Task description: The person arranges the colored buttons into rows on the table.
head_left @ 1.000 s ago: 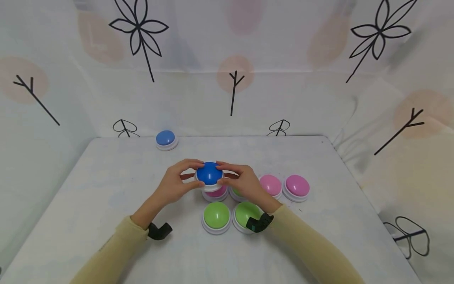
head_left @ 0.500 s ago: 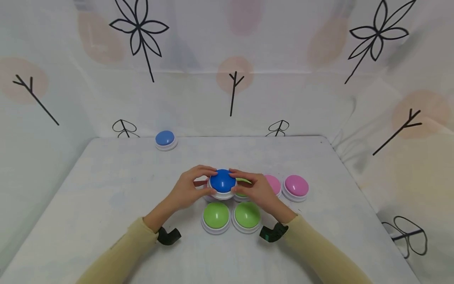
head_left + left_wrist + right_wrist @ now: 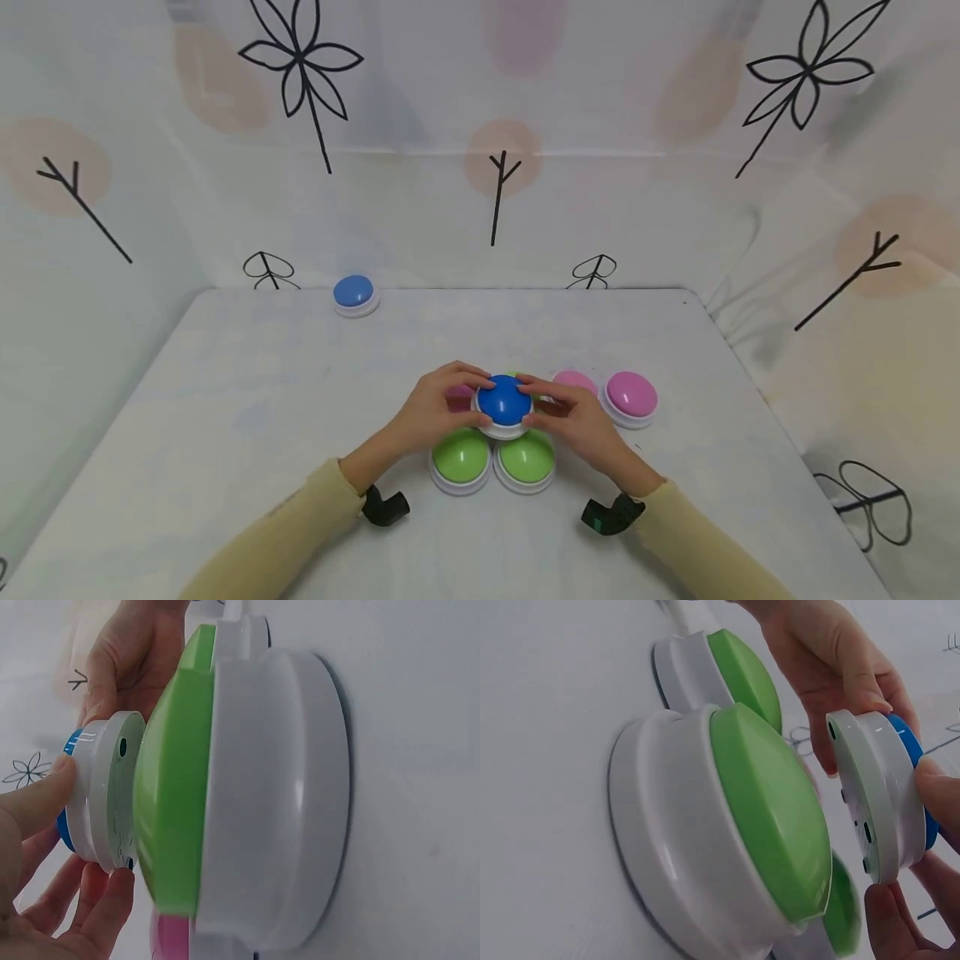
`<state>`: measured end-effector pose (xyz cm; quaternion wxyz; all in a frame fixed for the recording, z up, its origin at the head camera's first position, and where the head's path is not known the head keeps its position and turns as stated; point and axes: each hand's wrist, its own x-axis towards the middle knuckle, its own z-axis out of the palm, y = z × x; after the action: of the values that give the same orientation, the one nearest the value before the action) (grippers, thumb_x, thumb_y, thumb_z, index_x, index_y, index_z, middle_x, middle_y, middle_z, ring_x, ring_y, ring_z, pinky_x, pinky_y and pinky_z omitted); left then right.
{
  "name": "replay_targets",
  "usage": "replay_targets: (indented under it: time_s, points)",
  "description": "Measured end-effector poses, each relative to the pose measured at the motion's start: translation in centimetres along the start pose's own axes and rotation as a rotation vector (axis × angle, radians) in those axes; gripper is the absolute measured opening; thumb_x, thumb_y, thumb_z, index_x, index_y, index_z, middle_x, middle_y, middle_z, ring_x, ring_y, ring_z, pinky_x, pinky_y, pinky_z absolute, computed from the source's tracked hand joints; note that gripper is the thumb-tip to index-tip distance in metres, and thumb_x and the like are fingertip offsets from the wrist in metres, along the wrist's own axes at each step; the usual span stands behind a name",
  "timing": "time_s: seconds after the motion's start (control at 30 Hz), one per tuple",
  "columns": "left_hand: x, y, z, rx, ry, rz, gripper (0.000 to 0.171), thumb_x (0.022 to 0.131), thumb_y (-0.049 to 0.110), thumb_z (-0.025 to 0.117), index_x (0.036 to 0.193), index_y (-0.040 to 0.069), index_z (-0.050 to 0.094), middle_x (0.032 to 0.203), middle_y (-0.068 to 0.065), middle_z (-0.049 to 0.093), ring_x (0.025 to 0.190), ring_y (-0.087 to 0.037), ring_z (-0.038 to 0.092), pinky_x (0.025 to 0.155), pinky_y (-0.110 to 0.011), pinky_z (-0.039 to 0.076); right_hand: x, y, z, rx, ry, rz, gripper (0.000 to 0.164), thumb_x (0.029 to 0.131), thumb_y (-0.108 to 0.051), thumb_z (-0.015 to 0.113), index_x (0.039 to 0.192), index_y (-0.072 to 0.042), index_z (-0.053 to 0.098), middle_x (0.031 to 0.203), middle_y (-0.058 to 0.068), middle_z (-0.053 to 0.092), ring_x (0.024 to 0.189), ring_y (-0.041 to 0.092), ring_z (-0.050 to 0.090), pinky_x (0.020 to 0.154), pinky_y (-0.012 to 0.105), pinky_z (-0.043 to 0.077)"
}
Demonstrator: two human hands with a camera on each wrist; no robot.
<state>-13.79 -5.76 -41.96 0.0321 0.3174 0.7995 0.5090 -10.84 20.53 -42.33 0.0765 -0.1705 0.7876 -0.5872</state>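
Note:
Both hands hold a blue push button [image 3: 505, 402] with a white base, its dome facing up. My left hand [image 3: 441, 406] pinches its left side, and my right hand [image 3: 576, 418] pinches the right. The button is held in the air over a group of buttons. In the left wrist view, the underside of its white base [image 3: 120, 795] shows small dark holes and faces a green dome [image 3: 176, 787]. Two green buttons stand in front, one at left [image 3: 461, 457] and one at right [image 3: 527, 458]. A third green one and a pink one [image 3: 459, 398] are mostly hidden behind the hands.
To the right of the hands sit two more pink buttons, one partly covered [image 3: 574, 379] and one in full view [image 3: 632, 393]. Another blue button [image 3: 353, 292] stands at the back edge of the white table [image 3: 247, 375]. Patterned cloth [image 3: 420, 200] hangs behind and at both sides.
Both hands have carried the blue button rightward and closer to the body, from over the pink button to the middle of the group. The buttons on the table have stayed in place.

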Motion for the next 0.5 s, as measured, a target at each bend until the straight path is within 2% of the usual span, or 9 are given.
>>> replay_targets:
  time_s: [0.13, 0.33, 0.5]
  points:
    - [0.3, 0.1, 0.9, -0.023, -0.017, -0.004, 0.038, 0.084, 0.022, 0.083, 0.119, 0.014, 0.071, 0.124, 0.001, 0.061, 0.109, -0.017, 0.059, 0.090, -0.034, 0.056, -0.6, 0.7, -0.6, -0.002, -0.005, 0.016, 0.040, 0.090, -0.021, 0.075, 0.129, -0.017, 0.068, 0.145, 0.002, 0.054, 0.134, 0.032, 0.048, 0.100, 0.031, 0.048]
    - [1.0, 0.5, 2.2, -0.022, -0.081, -0.005, 0.036, 0.086, 0.026, 0.080, 0.120, 0.017, 0.070, 0.122, 0.005, 0.060, 0.109, -0.014, 0.055, 0.087, -0.029, 0.055, -2.0, 1.2, -1.7, -0.034, 0.008, 0.040, 0.042, 0.090, -0.021, 0.076, 0.130, -0.016, 0.067, 0.146, 0.006, 0.052, 0.132, 0.033, 0.050, 0.098, 0.029, 0.048]
    - [1.7, 0.8, 3.5, -0.049, -0.143, 0.010, 0.034, 0.089, 0.026, 0.078, 0.121, 0.017, 0.070, 0.126, 0.003, 0.058, 0.116, -0.013, 0.054, 0.087, -0.024, 0.054, -3.2, 1.4, -2.9, -0.030, 0.023, 0.045, 0.041, 0.089, -0.020, 0.076, 0.129, -0.015, 0.067, 0.146, 0.006, 0.052, 0.130, 0.022, 0.053, 0.097, 0.027, 0.048]
